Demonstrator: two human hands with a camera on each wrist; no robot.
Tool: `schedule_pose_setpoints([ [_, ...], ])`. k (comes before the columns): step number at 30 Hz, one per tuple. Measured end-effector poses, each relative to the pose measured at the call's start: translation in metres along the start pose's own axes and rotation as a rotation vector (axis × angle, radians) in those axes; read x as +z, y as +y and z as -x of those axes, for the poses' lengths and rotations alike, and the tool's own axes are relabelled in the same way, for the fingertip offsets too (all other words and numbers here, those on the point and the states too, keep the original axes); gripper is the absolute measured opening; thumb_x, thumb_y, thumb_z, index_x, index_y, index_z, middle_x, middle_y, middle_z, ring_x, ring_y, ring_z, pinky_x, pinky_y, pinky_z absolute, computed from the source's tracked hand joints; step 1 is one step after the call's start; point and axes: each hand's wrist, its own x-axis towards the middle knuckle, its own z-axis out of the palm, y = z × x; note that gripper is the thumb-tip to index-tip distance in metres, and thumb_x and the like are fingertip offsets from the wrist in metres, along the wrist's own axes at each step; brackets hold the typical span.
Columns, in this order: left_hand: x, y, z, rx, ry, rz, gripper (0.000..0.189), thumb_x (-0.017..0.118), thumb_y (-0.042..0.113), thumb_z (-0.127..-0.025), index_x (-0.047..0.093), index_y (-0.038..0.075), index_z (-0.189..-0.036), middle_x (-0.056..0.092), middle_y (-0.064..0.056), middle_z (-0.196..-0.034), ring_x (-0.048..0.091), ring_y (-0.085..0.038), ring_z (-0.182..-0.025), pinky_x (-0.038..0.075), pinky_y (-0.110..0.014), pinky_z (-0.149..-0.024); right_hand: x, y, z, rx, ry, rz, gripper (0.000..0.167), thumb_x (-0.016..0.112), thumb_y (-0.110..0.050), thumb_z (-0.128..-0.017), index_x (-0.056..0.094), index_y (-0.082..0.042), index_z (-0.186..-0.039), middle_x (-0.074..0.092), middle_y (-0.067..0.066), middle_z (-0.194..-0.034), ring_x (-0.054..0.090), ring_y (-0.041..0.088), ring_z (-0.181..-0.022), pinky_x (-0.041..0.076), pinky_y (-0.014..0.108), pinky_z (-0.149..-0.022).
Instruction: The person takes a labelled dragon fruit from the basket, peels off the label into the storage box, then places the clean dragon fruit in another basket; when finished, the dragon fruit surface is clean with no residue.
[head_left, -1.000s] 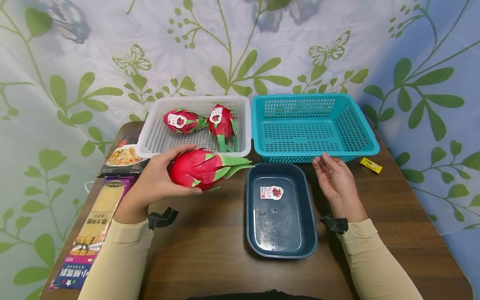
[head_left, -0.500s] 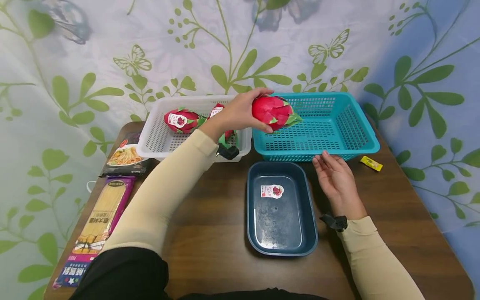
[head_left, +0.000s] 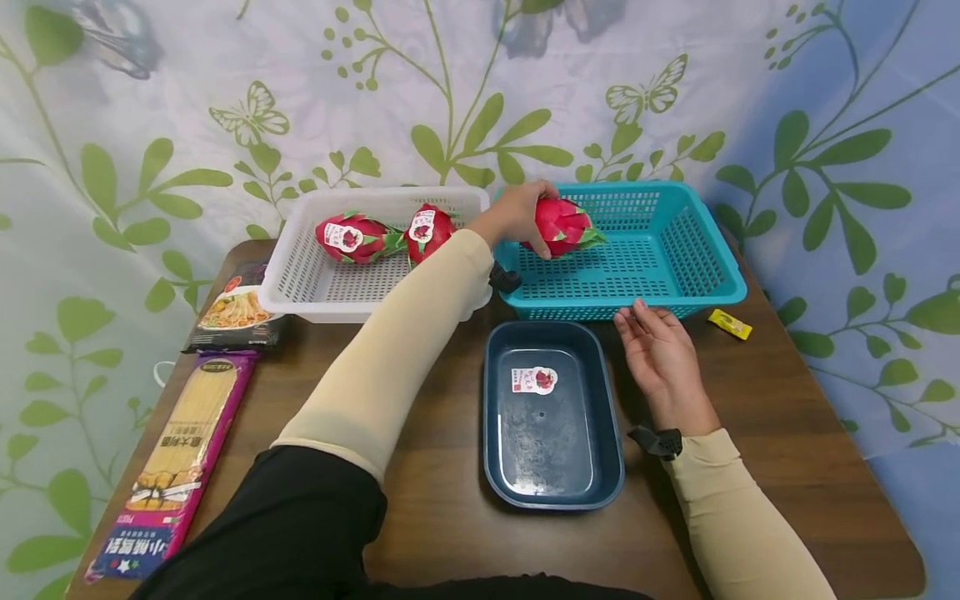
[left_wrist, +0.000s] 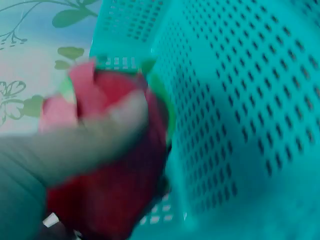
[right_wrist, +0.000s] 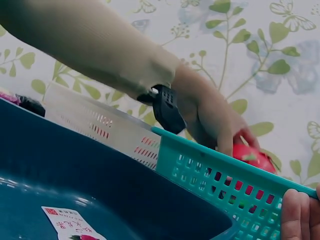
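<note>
My left hand (head_left: 525, 215) grips a red dragon fruit (head_left: 566, 225) with green-tipped scales, inside the left end of the teal slotted basket (head_left: 630, 279). In the left wrist view, blurred, the thumb lies across the dragon fruit (left_wrist: 112, 200) beside the basket's perforated wall. Seen from the right wrist, this fruit (right_wrist: 252, 156) shows partly above the rim and through the slots. My right hand (head_left: 663, 367), palm up with relaxed fingers, has its fingertips at the basket's front rim. Two stickered dragon fruits (head_left: 352, 238) lie in the white basket (head_left: 300, 279), one partly behind my left sleeve.
A navy tub (head_left: 555, 454) with a dragon-fruit sticker (head_left: 535, 381) inside stands before the teal basket. A yellow packet (head_left: 730, 324) lies to the right. Along the table's left side are a black noodle packet (head_left: 236, 310) and a purple-edged pasta pack (head_left: 180, 442).
My left hand has carried the dragon fruit from in front of the white basket rightward, over and then down into the teal basket. The right hand stays at the rim.
</note>
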Motion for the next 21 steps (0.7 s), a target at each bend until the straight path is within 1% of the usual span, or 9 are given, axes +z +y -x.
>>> schedule_pose_setpoints([
  [2, 0.009, 0.000, -0.005, -0.032, 0.009, -0.016, 0.099, 0.100, 0.020, -0.073, 0.043, 0.016, -0.154, 0.050, -0.005, -0.150, 0.046, -0.021, -0.133, 0.055, -0.029, -0.091, -0.001, 0.001, 0.000, -0.002, -0.002, -0.003, 0.018, 0.070, 0.004, -0.098, 0.052, 0.001, -0.097, 0.063, 0.016, -0.103, 0.069, 0.024, -0.092, 0.059, 0.033, -0.089],
  [5, 0.017, 0.004, -0.009, -0.088, 0.010, -0.087, 0.102, 0.097, 0.012, -0.077, 0.036, 0.013, -0.159, 0.048, -0.007, -0.153, 0.044, -0.022, -0.135, 0.053, -0.029, -0.096, -0.002, 0.000, -0.001, -0.006, -0.005, -0.006, 0.019, 0.070, 0.005, -0.097, 0.052, 0.001, -0.097, 0.062, 0.017, -0.103, 0.069, 0.025, -0.092, 0.059, 0.033, -0.088],
  [8, 0.017, 0.009, -0.010, -0.126, -0.021, -0.210, 0.097, 0.092, 0.009, -0.083, 0.032, 0.008, -0.159, 0.046, -0.010, -0.153, 0.042, -0.024, -0.137, 0.050, -0.031, -0.102, 0.000, 0.001, -0.002, -0.021, -0.017, -0.002, 0.018, 0.070, 0.005, -0.098, 0.052, 0.001, -0.097, 0.062, 0.017, -0.104, 0.070, 0.025, -0.092, 0.060, 0.033, -0.088],
  [10, 0.015, 0.010, -0.009, -0.137, -0.047, -0.265, 0.095, 0.090, 0.009, -0.085, 0.031, 0.006, -0.159, 0.045, -0.011, -0.154, 0.041, -0.024, -0.139, 0.049, -0.032, -0.104, 0.000, 0.001, -0.002, -0.023, -0.023, -0.007, 0.018, 0.070, 0.005, -0.098, 0.053, 0.002, -0.097, 0.063, 0.017, -0.104, 0.070, 0.025, -0.091, 0.060, 0.033, -0.087],
  [12, 0.015, 0.010, -0.007, -0.135, -0.078, -0.294, 0.094, 0.088, 0.011, -0.087, 0.029, 0.008, -0.161, 0.043, -0.011, -0.155, 0.039, -0.026, -0.140, 0.048, -0.033, -0.105, 0.000, 0.002, -0.002, -0.024, -0.030, -0.008, 0.017, 0.070, 0.006, -0.098, 0.053, 0.002, -0.097, 0.063, 0.017, -0.103, 0.070, 0.025, -0.091, 0.060, 0.033, -0.087],
  [14, 0.013, 0.011, -0.003, -0.122, -0.096, -0.292, 0.095, 0.089, 0.014, -0.087, 0.031, 0.010, -0.162, 0.043, -0.011, -0.156, 0.038, -0.027, -0.140, 0.050, -0.034, -0.103, -0.001, 0.003, -0.002, -0.016, -0.026, -0.008, 0.018, 0.070, 0.006, -0.098, 0.052, 0.002, -0.099, 0.063, 0.017, -0.104, 0.070, 0.025, -0.092, 0.060, 0.033, -0.087],
  [18, 0.008, 0.016, 0.008, -0.066, -0.140, -0.291, 0.094, 0.090, 0.023, -0.086, 0.036, 0.013, -0.163, 0.043, -0.009, -0.157, 0.036, -0.028, -0.141, 0.051, -0.034, -0.099, -0.001, 0.004, -0.002, -0.018, -0.006, 0.010, 0.020, 0.070, 0.005, -0.097, 0.052, 0.002, -0.101, 0.061, 0.017, -0.106, 0.069, 0.024, -0.093, 0.059, 0.033, -0.088],
  [21, 0.004, 0.019, 0.014, -0.038, -0.164, -0.273, 0.094, 0.090, 0.028, -0.086, 0.037, 0.011, -0.162, 0.046, -0.009, -0.155, 0.038, -0.027, -0.140, 0.051, -0.034, -0.099, -0.001, 0.003, -0.003, -0.031, -0.002, 0.012, 0.021, 0.071, 0.005, -0.097, 0.052, 0.002, -0.102, 0.061, 0.017, -0.106, 0.068, 0.025, -0.094, 0.059, 0.033, -0.089],
])
